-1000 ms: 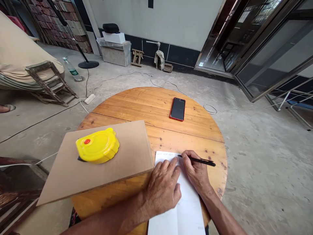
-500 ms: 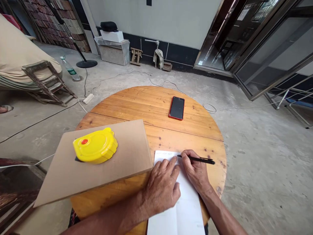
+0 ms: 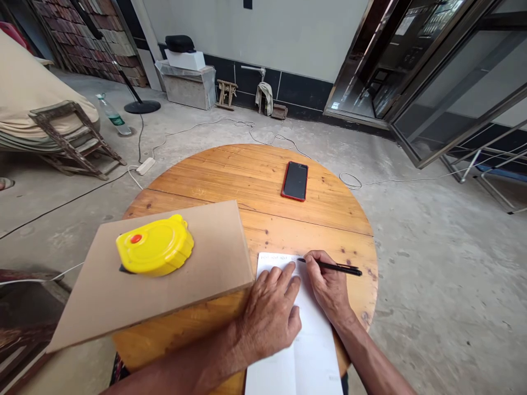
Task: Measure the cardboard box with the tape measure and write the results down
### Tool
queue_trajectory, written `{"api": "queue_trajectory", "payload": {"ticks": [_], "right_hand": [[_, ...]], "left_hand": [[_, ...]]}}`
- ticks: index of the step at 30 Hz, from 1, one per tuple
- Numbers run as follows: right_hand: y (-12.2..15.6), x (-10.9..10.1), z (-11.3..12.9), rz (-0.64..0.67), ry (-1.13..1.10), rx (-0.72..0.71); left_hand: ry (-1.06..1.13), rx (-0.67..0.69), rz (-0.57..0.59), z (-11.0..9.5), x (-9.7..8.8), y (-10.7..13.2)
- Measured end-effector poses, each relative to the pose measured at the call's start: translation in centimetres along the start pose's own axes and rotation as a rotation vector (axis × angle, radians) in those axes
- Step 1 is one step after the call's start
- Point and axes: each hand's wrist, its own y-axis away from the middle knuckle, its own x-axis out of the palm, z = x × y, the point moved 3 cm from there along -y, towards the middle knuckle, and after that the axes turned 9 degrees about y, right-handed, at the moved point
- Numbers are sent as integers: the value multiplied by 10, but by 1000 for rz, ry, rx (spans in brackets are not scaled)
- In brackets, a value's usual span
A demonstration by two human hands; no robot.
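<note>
My right hand [image 3: 329, 288] is closed around a black pen [image 3: 335, 267], whose tip rests near the top of a white sheet of paper [image 3: 307, 348] with a line of writing along its upper edge. My left hand [image 3: 269, 312] lies flat on the paper with fingers stretched out, pinning it to the round wooden table [image 3: 263, 189]. Left of the hands a brown board [image 3: 206, 263] lies on the table and juts past its edge. On it sits a yellow tape measure [image 3: 154, 252] with a red button.
A black phone in a red case [image 3: 295, 181] lies farther back on the table. Cables and a power strip [image 3: 145, 165] run over the concrete floor. A wooden stool [image 3: 69, 140], a bottle [image 3: 111, 115] and boxes stand at the left and back; glass doors are at the right.
The view has drifted slightly, so everything sits a little more to the left. Both hands stay on the paper, the pen tip at the written line.
</note>
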Motion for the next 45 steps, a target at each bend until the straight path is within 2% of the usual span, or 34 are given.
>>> {"api": "queue_trajectory", "payload": {"ticks": [5, 12, 18, 25, 34, 45], "right_hand": [[1, 1, 2, 0, 24, -13], [0, 1, 2, 28, 12, -37], [1, -1, 0, -3, -22, -14], [0, 0, 3, 15, 22, -43], [4, -4, -10, -56, -100, 109], [0, -2, -1, -54, -36, 33]], "left_hand": [[-1, -16, 26, 1, 0, 0], [-17, -4, 20, 1, 1, 0], [-25, -2, 17, 1, 2, 1], [-24, -2, 9, 1, 2, 0], [-27, -1, 9, 1, 0, 0], [6, -24, 40, 2, -1, 0]]}}
